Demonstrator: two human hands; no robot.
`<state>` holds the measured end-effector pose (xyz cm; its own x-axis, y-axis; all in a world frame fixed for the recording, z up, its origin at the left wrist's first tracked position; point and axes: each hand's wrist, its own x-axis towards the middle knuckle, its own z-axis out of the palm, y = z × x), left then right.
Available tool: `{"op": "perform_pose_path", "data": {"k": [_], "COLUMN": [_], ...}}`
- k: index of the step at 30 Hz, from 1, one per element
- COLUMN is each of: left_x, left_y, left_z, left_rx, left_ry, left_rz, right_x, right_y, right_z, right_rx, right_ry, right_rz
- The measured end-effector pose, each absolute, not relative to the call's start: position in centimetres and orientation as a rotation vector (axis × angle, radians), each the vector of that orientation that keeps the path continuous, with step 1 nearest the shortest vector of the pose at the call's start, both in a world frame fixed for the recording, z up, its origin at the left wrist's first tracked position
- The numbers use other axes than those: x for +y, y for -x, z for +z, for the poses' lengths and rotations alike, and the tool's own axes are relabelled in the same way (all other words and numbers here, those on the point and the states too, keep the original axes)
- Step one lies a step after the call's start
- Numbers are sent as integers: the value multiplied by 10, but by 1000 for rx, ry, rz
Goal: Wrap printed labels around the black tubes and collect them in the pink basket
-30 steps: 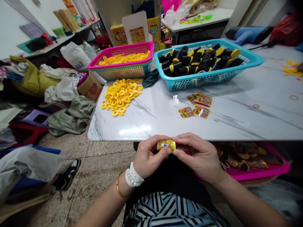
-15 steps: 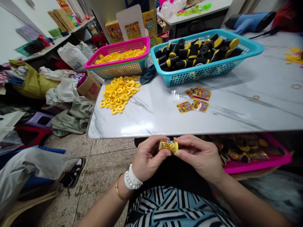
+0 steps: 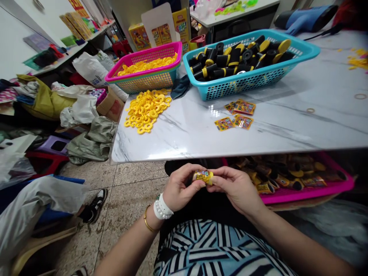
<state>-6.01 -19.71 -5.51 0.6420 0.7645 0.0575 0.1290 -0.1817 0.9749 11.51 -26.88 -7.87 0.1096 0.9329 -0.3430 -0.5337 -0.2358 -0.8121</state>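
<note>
A small tube with a shiny printed yellow wrapper [image 3: 202,176] lies sideways between my hands, just off the table's front edge. My left hand [image 3: 183,186] is closed around its left end, the thumb pressed along the lower side. My right hand [image 3: 234,186] pinches the yellow right end between thumb and fingers, which hide part of it. On the table beyond are several flat printed yellow wrappers [image 3: 243,122]. A heap of yellow plastic rings [image 3: 146,109] lies to the left. Behind, a blue basket [image 3: 244,83] holds black tubes with yellow ends [image 3: 222,60].
A pink basket [image 3: 143,48] of yellow pieces stands back left beside a dark cloth [image 3: 180,87]. Below the table edge at right is another pink basket [image 3: 310,194] of wrapped tubes. A blue heat gun [image 3: 309,19] lies back right. At left, a person's leg and shoe [image 3: 96,205] show.
My right hand has shifted slightly left along the tube, covering more of its yellow end. The camera view has moved a little. Both hands still hold the tube.
</note>
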Motion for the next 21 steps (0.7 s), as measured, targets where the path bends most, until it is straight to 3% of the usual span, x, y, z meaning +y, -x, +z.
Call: {"op": "perform_pose_path", "data": {"k": [8,16,21], "left_x": [-212,-219,-221], "left_y": [53,44,41], "left_z": [-71,-80,-83], "left_rx": [880,745,782], "left_ry": [-1073,-754,-811], "left_rz": [359,385,360], "right_x": [-278,-283,-281], "right_y": [-136,-128,-140], "right_z": [-107,-120,-118], "right_rx": [-802,-683,-940], "right_ry": [1023,872,953], "right_rz": [1590,1390,1383]}}
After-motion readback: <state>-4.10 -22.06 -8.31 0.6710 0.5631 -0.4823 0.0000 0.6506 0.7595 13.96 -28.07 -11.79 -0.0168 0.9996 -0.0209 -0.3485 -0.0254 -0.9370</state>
